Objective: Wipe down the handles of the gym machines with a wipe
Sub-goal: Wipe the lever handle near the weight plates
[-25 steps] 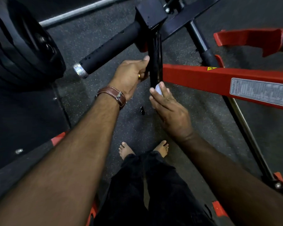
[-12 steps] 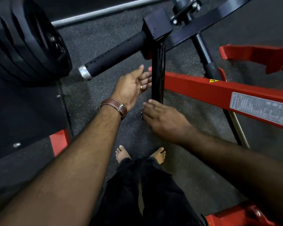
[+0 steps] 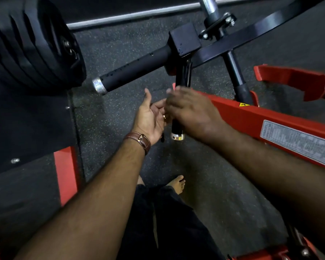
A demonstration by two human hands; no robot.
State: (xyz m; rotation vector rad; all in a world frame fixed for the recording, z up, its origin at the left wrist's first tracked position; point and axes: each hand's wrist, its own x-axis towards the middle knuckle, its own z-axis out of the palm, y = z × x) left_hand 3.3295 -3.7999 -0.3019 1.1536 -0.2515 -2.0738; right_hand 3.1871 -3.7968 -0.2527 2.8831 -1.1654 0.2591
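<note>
A black vertical handle with a silver end cap hangs from the machine's black block. My right hand, motion-blurred, is wrapped over the handle's middle. The wipe is hidden under its fingers. My left hand, with a brown strap at the wrist, is held palm open just left of the handle, its fingertips by my right hand's fingers. A second black handle with a silver cap sticks out to the left from the same block.
Stacked black weight plates fill the upper left. A red frame beam with a white label runs to the right behind the handle. A silver bar lies on the dark rubber floor. My bare foot is below.
My right hand slid down to the vertical handle's lower end and has come back up to its middle. My left hand let go of the handle and opened.
</note>
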